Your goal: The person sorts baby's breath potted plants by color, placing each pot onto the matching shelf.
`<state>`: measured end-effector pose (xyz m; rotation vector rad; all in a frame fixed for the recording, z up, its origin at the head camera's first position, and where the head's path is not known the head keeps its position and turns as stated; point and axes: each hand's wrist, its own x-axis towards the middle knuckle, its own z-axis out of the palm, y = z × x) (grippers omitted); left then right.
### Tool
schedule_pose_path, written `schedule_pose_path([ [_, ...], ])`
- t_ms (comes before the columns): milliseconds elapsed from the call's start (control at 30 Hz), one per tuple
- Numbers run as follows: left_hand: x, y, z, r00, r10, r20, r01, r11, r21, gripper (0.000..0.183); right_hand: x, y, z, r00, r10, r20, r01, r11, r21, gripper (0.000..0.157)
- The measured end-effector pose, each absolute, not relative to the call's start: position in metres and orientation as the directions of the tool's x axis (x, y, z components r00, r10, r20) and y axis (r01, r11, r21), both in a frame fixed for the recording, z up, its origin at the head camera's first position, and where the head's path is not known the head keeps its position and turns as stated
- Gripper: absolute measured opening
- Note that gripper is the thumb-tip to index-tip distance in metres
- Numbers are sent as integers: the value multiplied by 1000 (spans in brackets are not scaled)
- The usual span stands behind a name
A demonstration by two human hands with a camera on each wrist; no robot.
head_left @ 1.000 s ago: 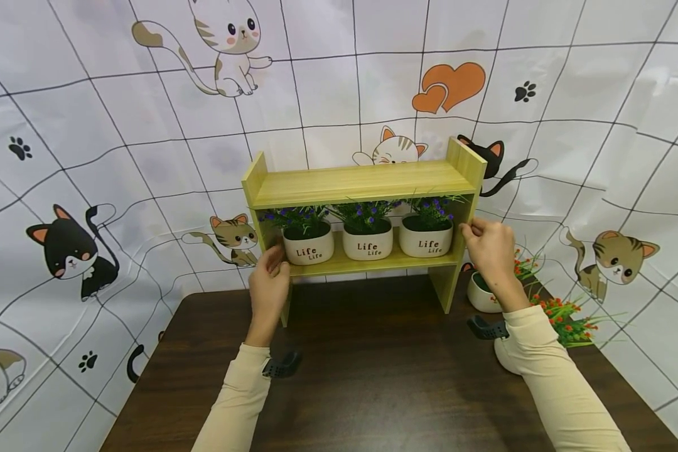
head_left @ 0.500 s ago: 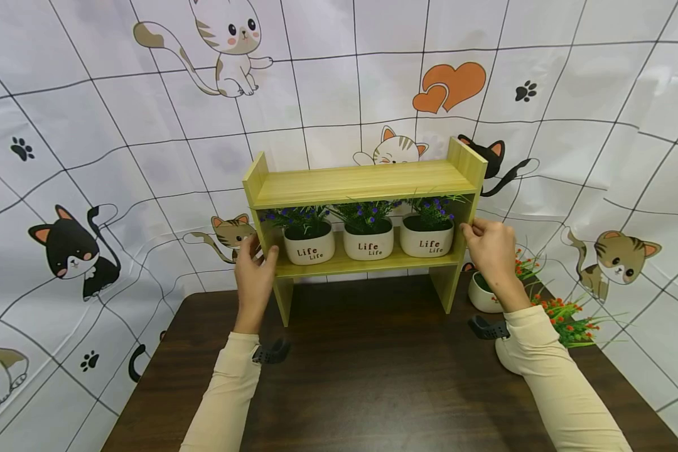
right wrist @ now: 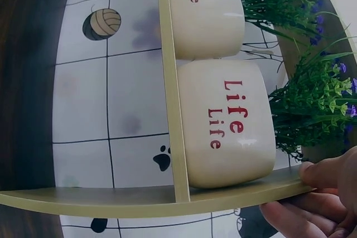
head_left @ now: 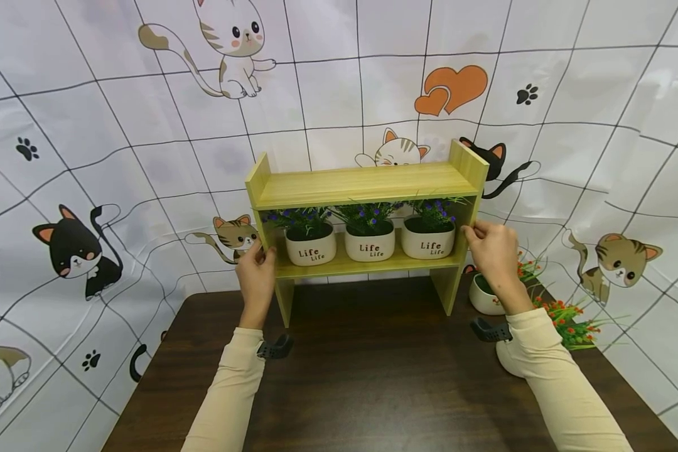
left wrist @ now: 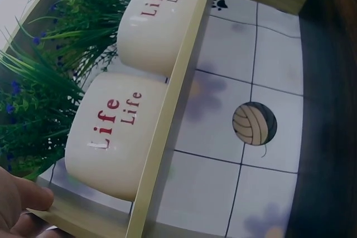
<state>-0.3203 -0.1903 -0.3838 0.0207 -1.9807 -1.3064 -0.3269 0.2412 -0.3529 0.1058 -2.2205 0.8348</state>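
A light wooden shelf rack [head_left: 367, 182] stands at the back of the dark table. On its middle board sit three white "Life" pots with purple-flowered plants: a left pot [head_left: 311, 248], a middle pot [head_left: 370, 245] and a right pot [head_left: 428, 242]. My left hand [head_left: 256, 276] pinches the front edge of the left side panel, with the thumb [left wrist: 38, 194] on its inner face in the left wrist view. At the right side panel, my right hand [head_left: 494, 254] pinches the edge between thumb and fingers, as the right wrist view [right wrist: 321, 193] also shows.
Two more white pots with orange-flowered plants stand on the right of the table, a rear pot [head_left: 484, 296] and a nearer plant [head_left: 570, 321] partly hidden behind the right forearm. A cat-patterned wall covering [head_left: 328, 94] rises right behind the rack.
My left hand has moved from the left pot's side outward to the left panel and now pinches its edge. The right hand keeps its hold. Rack and pots look unmoved.
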Motion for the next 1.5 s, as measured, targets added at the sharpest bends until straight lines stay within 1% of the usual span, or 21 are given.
schedule_pose_path([
  [100, -321, -192, -385, -721, -394, 569, 365, 483, 796, 30, -325, 244, -351, -741, 150, 655, -313, 785, -534, 26],
  [300, -321, -194, -388, -735, -398, 549, 373, 440, 817, 36, -317, 252, -343, -831, 89, 549, -315, 738, -597, 36],
  [367, -321, -195, -390, -740, -401, 540, 373, 423, 826, 39, -313, 257, -341, -842, 84, 533, -308, 737, -602, 36],
  [467, -320, -196, -392, -744, -400, 536, 373, 418, 829, 40, -307, 266, -339, -868, 75, 491, -311, 689, -655, 36],
  [567, -320, -197, -392, -751, -393, 530, 370, 414, 831, 41, -300, 275, -336, -887, 85, 453, -286, 669, -686, 39],
  [600, -320, -197, -391, -754, -392, 526, 369, 410, 834, 41, -298, 277, -335, -889, 90, 449, -282, 665, -692, 39],
  [767, -317, -198, -391, -772, -387, 503, 357, 392, 848, 42, -286, 288, -332, -833, 137, 536, -265, 752, -604, 38],
  [833, -317, -199, -392, -778, -383, 497, 354, 386, 852, 41, -282, 293, -331, -825, 142, 547, -257, 769, -586, 38],
  [1067, -316, -200, -392, -783, -373, 498, 361, 381, 852, 39, -268, 316, -326, -844, 135, 518, -190, 829, -527, 36],
  [1267, -316, -200, -390, -778, -379, 500, 354, 393, 849, 39, -255, 339, -328, -860, 85, 504, -205, 846, -493, 29],
  [1367, -316, -199, -390, -781, -379, 497, 346, 399, 849, 39, -246, 351, -330, -875, 73, 479, -197, 850, -489, 30],
  [1500, -317, -198, -389, -784, -378, 493, 339, 404, 849, 38, -238, 366, -333, -879, 90, 468, -169, 859, -483, 34],
])
